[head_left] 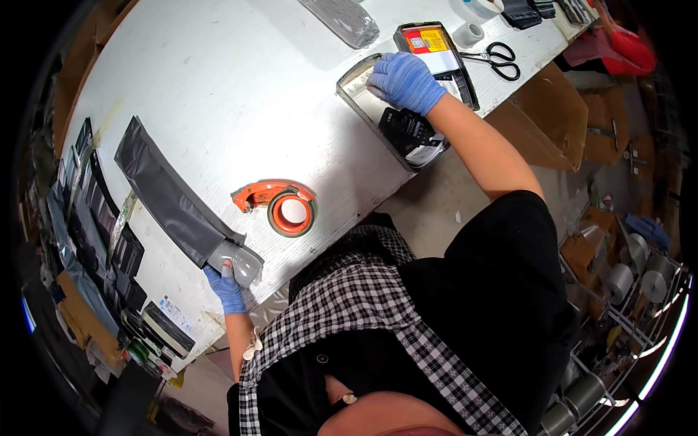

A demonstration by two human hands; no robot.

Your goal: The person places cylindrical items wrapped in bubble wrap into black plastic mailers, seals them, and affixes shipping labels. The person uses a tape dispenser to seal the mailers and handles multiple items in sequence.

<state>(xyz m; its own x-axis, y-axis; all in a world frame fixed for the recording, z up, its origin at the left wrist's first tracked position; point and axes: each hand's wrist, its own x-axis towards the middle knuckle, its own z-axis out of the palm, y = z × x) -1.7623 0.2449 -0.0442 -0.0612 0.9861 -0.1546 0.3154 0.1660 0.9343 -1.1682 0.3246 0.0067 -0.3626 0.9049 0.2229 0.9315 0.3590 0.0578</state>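
Observation:
My left hand, in a blue glove, grips the clear wrapped end of a package at the table's near edge, thumb on top. The rest of that package is inside a long dark grey plastic mailing bag lying on the table. My right hand, also gloved in blue, reaches into a clear-walled tray. Its fingers are curled down at a white printed sheet or label; what they pinch, if anything, is hidden. Black printed cards lie in the tray's near part.
An orange tape dispenser lies between my hands. Beyond the tray are a second tray, black-handled scissors, a white roll and a grey wrapped package. Dark packages line the left edge; a cardboard box stands right.

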